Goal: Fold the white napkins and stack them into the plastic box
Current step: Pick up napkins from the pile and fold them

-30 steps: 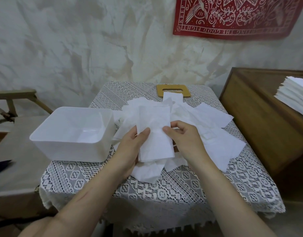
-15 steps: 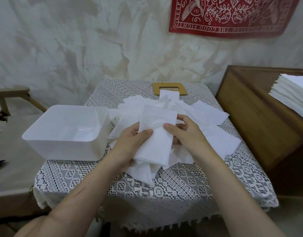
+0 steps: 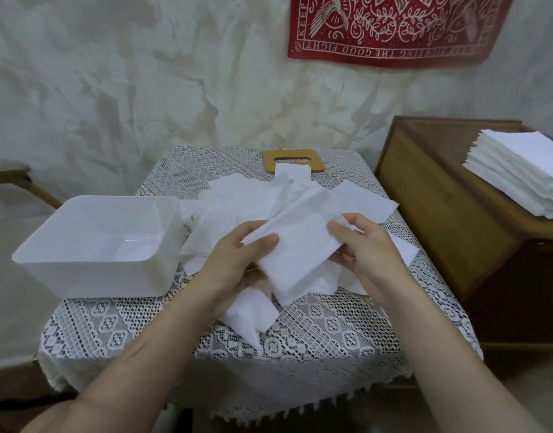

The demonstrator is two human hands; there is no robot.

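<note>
1. Spreading across foreground: lace cloth, carrying heaped white napkins.
2. Standing just left of heap: plastic box.
3. Gripping one folded napkin above heap — left hand, right hand, fingers curling round its edges.

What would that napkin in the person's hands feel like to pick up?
Probably floppy: the napkin sags below the left hand and right hand that hold it. Likely very light, being thin. It seems to keep creases, judging by its folded edge.

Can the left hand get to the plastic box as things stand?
Likely yes: the plastic box stands open-topped just beside the left hand, with nothing between them; that hand and the right hand both grip a napkin, though.
</note>
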